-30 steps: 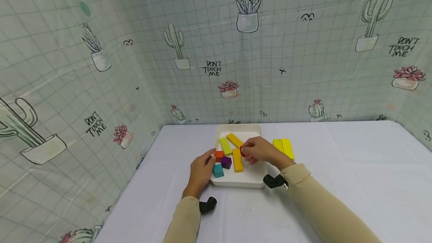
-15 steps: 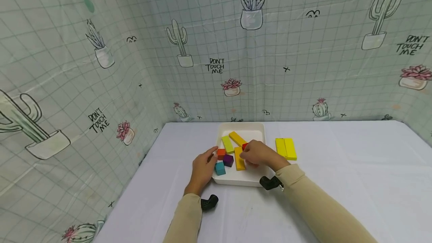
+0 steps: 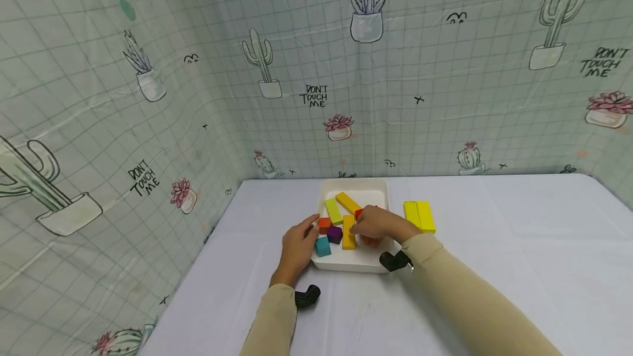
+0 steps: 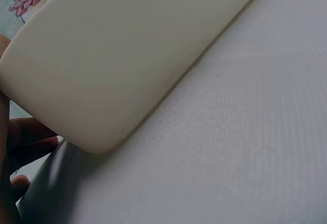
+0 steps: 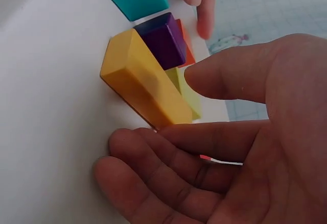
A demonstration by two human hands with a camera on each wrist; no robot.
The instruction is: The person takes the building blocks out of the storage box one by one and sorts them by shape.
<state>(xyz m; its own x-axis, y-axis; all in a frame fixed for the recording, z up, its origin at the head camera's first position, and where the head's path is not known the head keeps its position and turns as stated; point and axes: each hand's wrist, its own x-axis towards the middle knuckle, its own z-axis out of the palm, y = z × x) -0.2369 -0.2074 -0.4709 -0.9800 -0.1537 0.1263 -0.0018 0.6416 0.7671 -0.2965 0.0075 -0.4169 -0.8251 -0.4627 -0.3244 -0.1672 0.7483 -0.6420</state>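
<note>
My left hand holds the left side of a white tray, thumb at its rim. In the left wrist view, several fingers show beside the tray's outer wall. Inside the tray, my right hand is at an orange-yellow block. Its index finger touches the block's far end, while the thumb stands over the other side; the lower fingers are loosely bent. Nearby lie a purple block, a teal block, an orange block and a lime block. A red block is mostly hidden behind the right hand.
Another orange-yellow block lies towards the tray's back. Two bright yellow blocks sit side by side on the white tablecloth, right of the tray. A cactus-printed curtain hangs behind the table.
The right hand has shifted left and down from the red block to the near orange-yellow block. That block has turned slightly, its near end swinging left. The left hand stays at the tray.
</note>
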